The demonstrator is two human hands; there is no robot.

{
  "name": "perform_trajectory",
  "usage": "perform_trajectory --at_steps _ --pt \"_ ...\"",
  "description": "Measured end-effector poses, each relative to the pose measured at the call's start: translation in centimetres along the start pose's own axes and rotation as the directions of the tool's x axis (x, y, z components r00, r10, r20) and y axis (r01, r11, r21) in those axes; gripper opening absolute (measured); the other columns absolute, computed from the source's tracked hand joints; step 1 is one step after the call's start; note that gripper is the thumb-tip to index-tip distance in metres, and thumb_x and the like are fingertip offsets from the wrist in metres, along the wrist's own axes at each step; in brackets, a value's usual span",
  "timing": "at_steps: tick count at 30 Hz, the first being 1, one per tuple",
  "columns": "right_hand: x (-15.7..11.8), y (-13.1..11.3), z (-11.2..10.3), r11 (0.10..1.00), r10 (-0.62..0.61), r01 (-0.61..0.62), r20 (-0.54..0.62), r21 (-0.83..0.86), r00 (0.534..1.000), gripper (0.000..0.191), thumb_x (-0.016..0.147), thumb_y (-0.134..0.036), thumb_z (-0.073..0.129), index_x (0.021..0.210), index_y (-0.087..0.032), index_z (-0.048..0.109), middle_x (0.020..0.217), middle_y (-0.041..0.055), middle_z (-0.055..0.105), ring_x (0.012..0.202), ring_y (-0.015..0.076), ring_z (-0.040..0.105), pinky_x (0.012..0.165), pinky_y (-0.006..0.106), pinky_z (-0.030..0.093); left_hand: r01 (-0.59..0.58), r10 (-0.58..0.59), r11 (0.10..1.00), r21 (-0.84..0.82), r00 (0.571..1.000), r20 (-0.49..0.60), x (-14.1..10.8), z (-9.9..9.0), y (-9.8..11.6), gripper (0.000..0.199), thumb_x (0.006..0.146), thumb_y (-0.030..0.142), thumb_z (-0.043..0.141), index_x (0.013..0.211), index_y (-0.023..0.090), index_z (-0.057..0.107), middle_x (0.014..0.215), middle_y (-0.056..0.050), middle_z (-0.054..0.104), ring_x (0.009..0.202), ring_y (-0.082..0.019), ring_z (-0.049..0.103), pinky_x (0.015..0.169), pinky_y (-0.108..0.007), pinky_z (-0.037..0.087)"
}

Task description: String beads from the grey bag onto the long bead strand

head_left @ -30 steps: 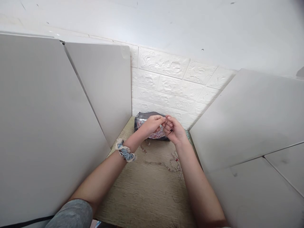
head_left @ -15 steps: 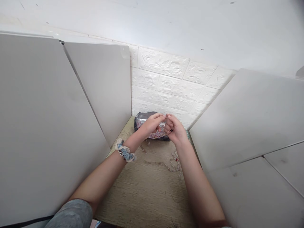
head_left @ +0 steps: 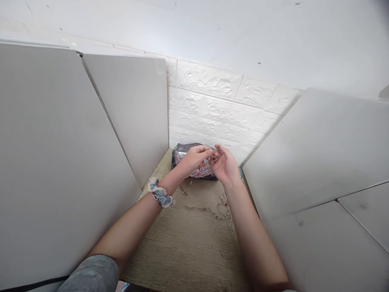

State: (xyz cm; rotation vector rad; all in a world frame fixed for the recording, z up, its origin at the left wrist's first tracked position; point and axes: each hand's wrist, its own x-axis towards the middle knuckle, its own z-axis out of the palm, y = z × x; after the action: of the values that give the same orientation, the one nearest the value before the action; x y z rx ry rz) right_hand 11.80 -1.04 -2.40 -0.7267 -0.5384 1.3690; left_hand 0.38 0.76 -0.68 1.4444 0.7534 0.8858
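Observation:
Close together above the far end of the tabletop, my two hands meet over a dark pouch. My left hand (head_left: 194,159), with a blue scrunchie (head_left: 161,194) on its wrist, has its thumb and fingertips pinched together. Whatever lies in that pinch is too small to make out. My right hand (head_left: 226,164) is turned palm up, fingers loosely curled and apart, its fingertips close to the left ones. Behind them the dark pouch (head_left: 185,148) shows a mass of small colourful beads (head_left: 200,173); my hands hide part of it.
A strand of beads (head_left: 223,211) with a red one lies beside my right forearm, and a short beaded piece (head_left: 183,190) sits in front of the pouch. White panels (head_left: 130,113) (head_left: 319,154) flank the wooden tabletop (head_left: 182,251). Behind stands a white brick-patterned wall (head_left: 209,81).
My right hand has come out of its fingertip pinch, its fingers spreading and its palm turning upward. The left fingers stay pinched, tilted slightly lower. Pouch and bead strands have not moved.

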Motion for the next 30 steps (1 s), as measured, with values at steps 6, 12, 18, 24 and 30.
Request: perform_trajectory --at_steps 6,12,18,24,30 --pt "-0.3 -0.3 0.2 0.991 0.086 -0.096 0.108 0.091 0.990 0.031 0.080 -0.047 0.034 0.096 -0.023 0.046 0.092 0.0035 0.058 0.075 0.0114 0.056 0.066 0.027 0.048 -0.103 0.118 0.975 0.199 0.991 -0.063 0.4 -0.1 -0.7 0.017 0.072 0.024 0.046 0.067 0.013 0.057 0.056 0.002 0.051 0.045 -0.004 0.036 0.045 -0.019 0.028" --pt "-0.7 -0.2 0.5 0.999 0.040 -0.045 0.186 0.022 0.982 0.040 0.081 -0.052 0.028 0.108 -0.026 0.042 0.109 0.0052 0.053 0.082 0.0110 0.056 0.070 0.025 0.047 -0.199 0.296 0.791 0.578 0.952 -0.077 0.7 -0.2 -2.0 0.022 0.074 0.029 0.046 0.071 0.016 0.064 0.067 -0.001 0.062 0.060 -0.010 0.049 0.055 -0.023 0.032" --pt "-0.7 0.0 0.4 0.999 0.021 -0.011 0.235 -0.046 0.972 0.043 0.081 -0.053 0.027 0.113 -0.029 0.040 0.121 0.0030 0.046 0.089 0.0113 0.054 0.076 0.026 0.046 -0.289 0.394 0.671 0.683 0.919 0.002 0.6 -0.3 -2.0 0.021 0.073 0.024 0.046 0.072 0.017 0.065 0.069 -0.001 0.062 0.060 -0.010 0.049 0.056 -0.023 0.031" --pt "-1.0 -0.3 0.5 0.996 0.060 -0.036 0.285 -0.086 0.957 0.044 0.081 -0.054 0.026 0.110 -0.026 0.043 0.116 0.0047 0.050 0.081 0.0118 0.056 0.074 0.028 0.046 -0.234 0.327 0.687 0.688 0.945 -0.006 0.5 -0.3 -1.6 0.019 0.069 0.022 0.047 0.068 0.016 0.065 0.057 0.000 0.058 0.052 -0.009 0.044 0.051 -0.024 0.028" --pt "-0.6 -0.1 0.3 0.990 0.006 0.023 0.199 -0.142 0.980 0.040 0.077 -0.052 0.036 0.105 -0.026 0.047 0.112 0.0034 0.052 0.082 0.0126 0.055 0.068 0.028 0.047 -0.194 0.295 0.781 0.594 0.953 -0.076 0.5 -0.6 -1.4 0.020 0.067 0.026 0.049 0.068 0.015 0.065 0.053 0.002 0.053 0.049 -0.008 0.039 0.047 -0.022 0.026"
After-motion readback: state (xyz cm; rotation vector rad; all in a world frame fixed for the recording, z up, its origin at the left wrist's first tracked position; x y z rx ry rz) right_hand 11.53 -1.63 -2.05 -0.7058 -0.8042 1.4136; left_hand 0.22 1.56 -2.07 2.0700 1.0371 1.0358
